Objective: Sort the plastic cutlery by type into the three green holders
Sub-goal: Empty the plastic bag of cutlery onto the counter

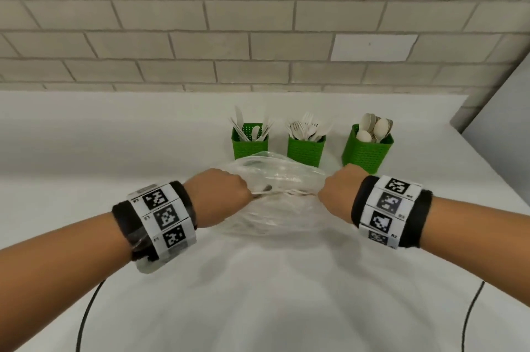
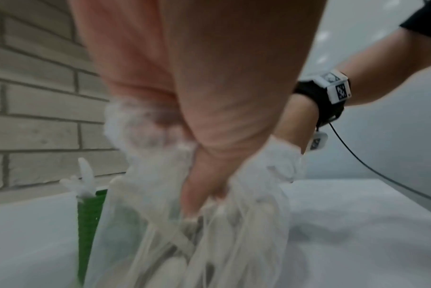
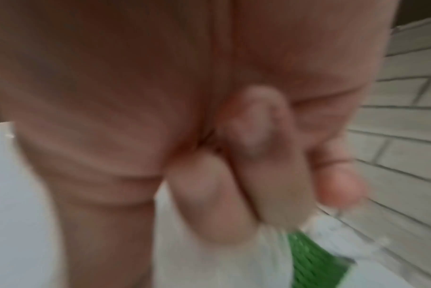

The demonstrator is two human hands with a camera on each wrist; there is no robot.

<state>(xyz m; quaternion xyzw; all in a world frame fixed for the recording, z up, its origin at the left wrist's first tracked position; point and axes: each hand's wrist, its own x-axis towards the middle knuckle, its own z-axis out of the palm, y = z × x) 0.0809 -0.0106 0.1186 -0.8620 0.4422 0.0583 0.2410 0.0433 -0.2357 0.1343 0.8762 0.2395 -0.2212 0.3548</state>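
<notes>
A clear plastic bag (image 1: 275, 196) with white plastic cutlery inside hangs between my two hands over the white table. My left hand (image 1: 220, 193) grips the bag's left edge, fingers curled into the plastic (image 2: 209, 191). My right hand (image 1: 335, 193) grips its right edge, fingers bunched on the film (image 3: 271, 194). Behind the bag stand three green holders: the left holder (image 1: 250, 145) has knives and a spoon, the middle holder (image 1: 305, 150) has forks, the right holder (image 1: 367, 150) has spoons. The cutlery in the bag (image 2: 184, 243) shows as pale handles.
A brick wall (image 1: 258, 21) runs along the far side of the white table (image 1: 114, 136). The table's right edge (image 1: 487, 168) slants near the right holder. Black cables (image 1: 86, 317) trail from both wrists across the near tabletop.
</notes>
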